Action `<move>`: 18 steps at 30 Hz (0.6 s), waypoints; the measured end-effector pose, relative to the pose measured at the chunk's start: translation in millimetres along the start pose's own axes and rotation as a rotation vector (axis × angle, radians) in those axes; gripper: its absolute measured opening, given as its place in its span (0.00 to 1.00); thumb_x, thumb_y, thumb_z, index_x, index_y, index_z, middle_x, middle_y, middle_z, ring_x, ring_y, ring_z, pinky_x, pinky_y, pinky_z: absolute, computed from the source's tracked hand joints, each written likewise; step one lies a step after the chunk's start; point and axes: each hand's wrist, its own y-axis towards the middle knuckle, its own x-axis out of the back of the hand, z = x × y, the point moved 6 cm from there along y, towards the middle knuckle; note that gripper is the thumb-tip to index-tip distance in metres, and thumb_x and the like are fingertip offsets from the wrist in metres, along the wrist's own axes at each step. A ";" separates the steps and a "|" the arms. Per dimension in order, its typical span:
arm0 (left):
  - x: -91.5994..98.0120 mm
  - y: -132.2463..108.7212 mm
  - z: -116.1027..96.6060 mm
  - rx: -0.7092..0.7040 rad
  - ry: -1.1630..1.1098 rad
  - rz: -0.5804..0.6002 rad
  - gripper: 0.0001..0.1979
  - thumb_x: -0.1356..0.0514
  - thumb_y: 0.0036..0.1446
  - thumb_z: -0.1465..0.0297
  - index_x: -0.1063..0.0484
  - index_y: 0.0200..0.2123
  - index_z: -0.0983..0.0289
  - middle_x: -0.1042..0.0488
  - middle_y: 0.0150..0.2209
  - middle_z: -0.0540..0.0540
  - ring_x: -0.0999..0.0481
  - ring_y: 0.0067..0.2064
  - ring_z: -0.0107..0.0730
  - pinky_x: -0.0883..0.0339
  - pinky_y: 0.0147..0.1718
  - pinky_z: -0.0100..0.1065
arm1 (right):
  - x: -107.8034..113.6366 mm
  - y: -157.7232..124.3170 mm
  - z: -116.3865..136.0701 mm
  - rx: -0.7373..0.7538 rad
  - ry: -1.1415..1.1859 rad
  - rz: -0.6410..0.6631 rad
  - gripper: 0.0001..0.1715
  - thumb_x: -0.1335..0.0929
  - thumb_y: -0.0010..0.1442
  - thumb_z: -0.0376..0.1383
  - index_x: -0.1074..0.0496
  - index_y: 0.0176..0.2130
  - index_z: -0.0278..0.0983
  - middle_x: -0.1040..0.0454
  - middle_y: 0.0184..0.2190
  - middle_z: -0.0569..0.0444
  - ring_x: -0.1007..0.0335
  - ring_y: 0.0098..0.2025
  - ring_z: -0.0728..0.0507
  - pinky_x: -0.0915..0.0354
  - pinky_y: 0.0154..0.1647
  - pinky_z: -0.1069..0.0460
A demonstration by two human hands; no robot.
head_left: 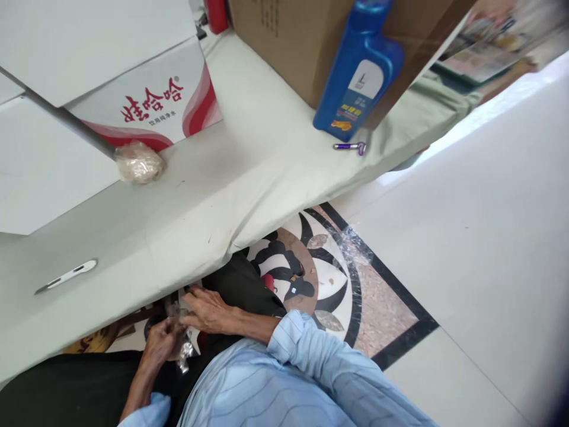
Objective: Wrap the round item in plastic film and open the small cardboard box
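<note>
In my lap, just below the table edge, both hands are at a crumpled piece of clear plastic (184, 354). My left hand (160, 340) is closed with its fingers bent around part of it, and a shiny end hangs down beside the knuckles. My right hand (208, 311) meets it from the right, fingers pinched at the plastic's upper part. What lies inside the plastic, if anything, is too small to tell. On the table to the left rests a white-handled knife (71, 274).
The cloth-covered table (178, 219) bears white cartons (151, 110), a balled clear plastic bag (138, 162), a brown cardboard box (284, 47), a blue bottle (355, 77) and a small purple-and-silver razor-like tool (350, 147). Patterned floor tile (386, 296) lies to the right.
</note>
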 end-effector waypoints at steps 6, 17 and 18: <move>0.7 -13.7 -31.8 -0.171 -0.005 0.166 0.24 0.30 0.38 0.47 0.21 0.25 0.63 0.20 0.26 0.55 0.20 0.31 0.45 0.26 0.32 0.38 | -14.6 7.5 4.6 0.012 0.118 0.035 0.21 0.25 0.68 0.48 0.26 0.53 0.39 0.24 0.50 0.51 0.24 0.48 0.41 0.29 0.45 0.50; 26.6 -57.1 -90.7 -0.220 0.095 0.245 0.27 0.30 0.39 0.42 0.20 0.25 0.61 0.19 0.29 0.57 0.19 0.36 0.49 0.23 0.36 0.39 | 11.5 -26.3 47.8 0.173 0.027 -0.010 0.17 0.28 0.72 0.49 0.24 0.42 0.37 0.22 0.41 0.55 0.26 0.38 0.46 0.36 0.33 0.54; 28.2 -59.8 -95.5 -0.218 0.120 0.241 0.28 0.30 0.39 0.40 0.20 0.25 0.61 0.20 0.28 0.57 0.20 0.34 0.48 0.24 0.35 0.38 | 24.7 -37.3 44.1 0.214 0.009 -0.052 0.16 0.28 0.72 0.48 0.24 0.44 0.37 0.22 0.41 0.55 0.26 0.39 0.47 0.35 0.34 0.55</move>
